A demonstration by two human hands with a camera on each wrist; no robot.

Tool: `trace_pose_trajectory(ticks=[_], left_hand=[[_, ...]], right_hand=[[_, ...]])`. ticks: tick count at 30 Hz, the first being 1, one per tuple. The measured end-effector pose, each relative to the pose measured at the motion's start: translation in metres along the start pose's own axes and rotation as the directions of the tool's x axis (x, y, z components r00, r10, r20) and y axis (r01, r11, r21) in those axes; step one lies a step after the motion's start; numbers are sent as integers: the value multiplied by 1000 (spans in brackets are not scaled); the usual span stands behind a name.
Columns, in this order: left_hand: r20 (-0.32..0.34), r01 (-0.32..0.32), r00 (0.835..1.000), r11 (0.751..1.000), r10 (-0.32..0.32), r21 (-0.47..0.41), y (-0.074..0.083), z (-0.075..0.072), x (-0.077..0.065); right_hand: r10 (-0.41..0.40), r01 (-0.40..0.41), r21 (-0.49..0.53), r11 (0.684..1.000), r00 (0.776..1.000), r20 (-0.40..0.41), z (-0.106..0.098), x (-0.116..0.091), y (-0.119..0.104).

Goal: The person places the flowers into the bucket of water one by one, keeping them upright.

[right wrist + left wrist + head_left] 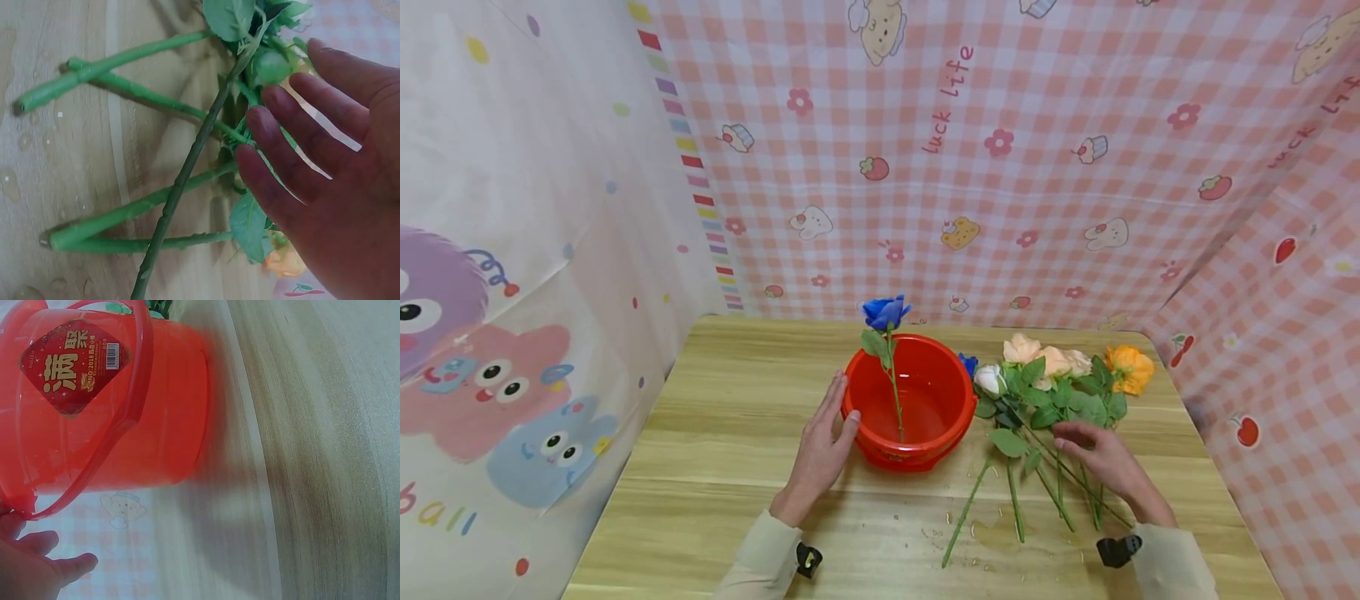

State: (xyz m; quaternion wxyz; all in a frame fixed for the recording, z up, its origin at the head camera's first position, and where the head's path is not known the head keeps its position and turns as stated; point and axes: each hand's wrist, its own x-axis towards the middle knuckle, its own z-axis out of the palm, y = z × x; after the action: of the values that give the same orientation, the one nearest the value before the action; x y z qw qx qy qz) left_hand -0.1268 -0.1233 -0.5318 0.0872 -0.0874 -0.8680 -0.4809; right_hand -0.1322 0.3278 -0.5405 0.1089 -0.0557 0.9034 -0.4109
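Observation:
A red plastic bucket (916, 457) stands on the table with a blue rose (886, 314) leaning inside it, its stem reaching the bottom. My left hand (822, 450) rests against the bucket's left side, fingers extended along the rim. In the left wrist view, the bucket's handle hangs down beside its gold-lettered label (75, 367). To the right lies a pile of flowers: a white rose (990, 380), peach roses (1022, 349) and an orange flower (1129, 370). Over their stems hovers my right hand (1103, 457), fingers loosely extended and holding nothing; the right wrist view shows green stems (137, 212) beside the fingertips.
Water drops (996, 533) wet the wooden table (730, 467) around the stem ends. Another blue bloom (968, 363) shows partly behind the bucket's right rim. A pink checked cloth (1000, 192) hangs behind the table, and a white printed cloth (550, 283) hangs at the left.

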Motion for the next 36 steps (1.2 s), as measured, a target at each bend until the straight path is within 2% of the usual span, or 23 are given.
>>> trace_pose_trajectory(ticks=[6,16,29,36], left_hand=[[-2,1,1000,1000,-1,5,-1,0,0],[2,6,1000,1000,-6,-3,0,0,0],[6,4,1000,1000,-4,-1,-1,0,0],[2,6,1000,1000,-6,2,0,0,0]], right_hand=[[-10,10,-1,1000,996,89,-2,3,9],[-33,25,46,999,984,174,-1,10,18],[2,-7,24,1000,978,208,0,14,12],[-27,14,57,998,973,230,1,13,14]])
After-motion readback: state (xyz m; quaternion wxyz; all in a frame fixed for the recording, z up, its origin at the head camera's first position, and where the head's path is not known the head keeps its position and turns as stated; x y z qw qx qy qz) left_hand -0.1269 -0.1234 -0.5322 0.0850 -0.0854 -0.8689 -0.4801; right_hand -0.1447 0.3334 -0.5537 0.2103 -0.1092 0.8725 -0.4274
